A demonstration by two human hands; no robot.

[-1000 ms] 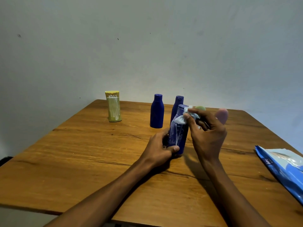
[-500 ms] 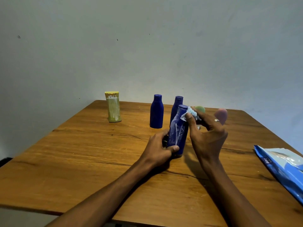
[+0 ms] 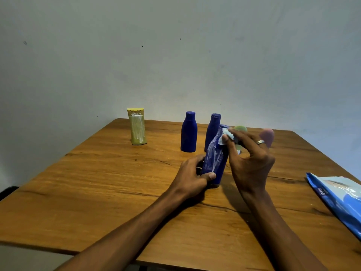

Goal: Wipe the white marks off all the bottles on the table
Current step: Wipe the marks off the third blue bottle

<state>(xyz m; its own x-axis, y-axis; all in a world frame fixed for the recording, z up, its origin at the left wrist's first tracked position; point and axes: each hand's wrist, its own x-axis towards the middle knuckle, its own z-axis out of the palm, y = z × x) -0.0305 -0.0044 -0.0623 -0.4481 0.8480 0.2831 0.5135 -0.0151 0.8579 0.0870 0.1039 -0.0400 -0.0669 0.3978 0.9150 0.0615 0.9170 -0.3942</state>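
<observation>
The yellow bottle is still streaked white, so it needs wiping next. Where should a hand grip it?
Grip the yellow bottle low on its body from the left side, as it stands upright, leaving the white-streaked front face clear for the wipe.

Plain room, likely home: bare pale wall (image 3: pixel 195 55), worn wooden table (image 3: pixel 97 182), toiletry bottles (image 3: pixel 188 132), wipes pack (image 3: pixel 340 200).
</observation>
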